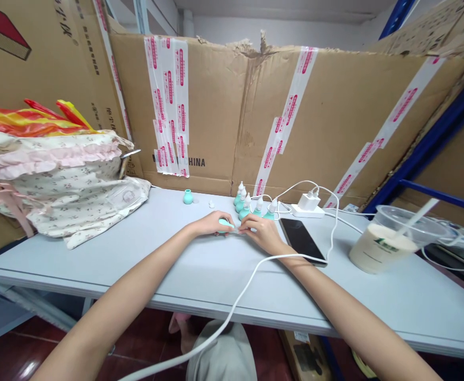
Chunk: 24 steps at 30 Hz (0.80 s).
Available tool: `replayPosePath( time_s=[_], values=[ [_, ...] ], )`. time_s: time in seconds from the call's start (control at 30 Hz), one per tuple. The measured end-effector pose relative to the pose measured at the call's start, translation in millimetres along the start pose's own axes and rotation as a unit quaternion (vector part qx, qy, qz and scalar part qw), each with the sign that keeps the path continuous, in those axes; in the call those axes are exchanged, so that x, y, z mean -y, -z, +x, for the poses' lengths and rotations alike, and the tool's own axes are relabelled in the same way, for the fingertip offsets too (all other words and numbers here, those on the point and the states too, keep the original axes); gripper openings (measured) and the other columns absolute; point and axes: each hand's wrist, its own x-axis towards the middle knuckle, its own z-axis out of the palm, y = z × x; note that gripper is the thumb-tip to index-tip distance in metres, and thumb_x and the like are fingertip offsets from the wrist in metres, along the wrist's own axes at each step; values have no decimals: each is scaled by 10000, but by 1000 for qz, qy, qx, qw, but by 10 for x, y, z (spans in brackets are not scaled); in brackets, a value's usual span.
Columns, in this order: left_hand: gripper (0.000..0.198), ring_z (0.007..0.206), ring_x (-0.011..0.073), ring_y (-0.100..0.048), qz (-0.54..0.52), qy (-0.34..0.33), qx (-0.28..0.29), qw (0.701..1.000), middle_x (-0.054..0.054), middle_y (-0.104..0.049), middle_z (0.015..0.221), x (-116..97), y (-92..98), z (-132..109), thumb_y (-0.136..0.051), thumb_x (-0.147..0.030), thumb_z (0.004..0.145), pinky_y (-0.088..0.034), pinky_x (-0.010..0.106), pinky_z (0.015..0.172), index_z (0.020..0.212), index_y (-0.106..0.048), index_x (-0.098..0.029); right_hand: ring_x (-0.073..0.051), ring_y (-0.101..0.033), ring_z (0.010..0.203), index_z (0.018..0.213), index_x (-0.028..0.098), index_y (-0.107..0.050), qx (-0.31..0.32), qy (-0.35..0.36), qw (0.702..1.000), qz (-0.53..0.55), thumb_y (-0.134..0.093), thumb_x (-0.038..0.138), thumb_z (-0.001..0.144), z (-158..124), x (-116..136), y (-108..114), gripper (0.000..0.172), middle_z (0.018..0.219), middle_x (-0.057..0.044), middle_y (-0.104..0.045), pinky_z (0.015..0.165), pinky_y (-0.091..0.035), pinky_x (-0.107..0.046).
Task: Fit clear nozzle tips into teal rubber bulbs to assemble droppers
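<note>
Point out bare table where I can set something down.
Free: the pale grey tabletop between the floral cloth bag and the left forearm. Also between the forearms, though a white cable crosses its right side. Crowded: around the right hand, with mint-green bulbs with clear tips, a white charger and a black phone.

The bulb you hold looks like smooth, matt rubber, as do the bottles with their translucent plastic tips. Your bench is smooth and matt. The cardboard facing you is matt, rough along its torn edge, under smooth plastic tape. The phone looks glossy, the cup clear plastic, the bag soft cloth.
</note>
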Motion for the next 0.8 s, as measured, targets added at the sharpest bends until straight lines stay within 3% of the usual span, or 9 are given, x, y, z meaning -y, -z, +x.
replayPosePath(
  time_s=[0.23,0.53,0.8],
  values=[
    [327,519,80,-452,19,23,-19,999,13,-588,651,136,-25,48,-571,-414,674,-372,182,466,837,-602,-133,-104,-579,685,784,202,-661,-1,23,998,-55,-511,274,840,-33,-19,-105,176,837,-30,-638,579,-350,-205],
    [279,500,88,-474,19,53,-92,994,-1,-578,608,129,-133,79,-560,-373,649,-385,195,473,791,-578,-133,-103,-556,640,881,213,-651,17,-29,991,-126,-464,244,867,-12,26,-145,189,939,-31,-621,544,-328,-219],
    [306,509,106,-497,-10,76,-116,990,16,-596,587,164,-179,100,-565,-373,637,-389,201,453,810,-598,-123,-114,-534,650,906,177,-586,48,-41,993,-102,-399,109,855,8,1,-160,206,917,-52,-566,546,-323,-222]
  ],
)
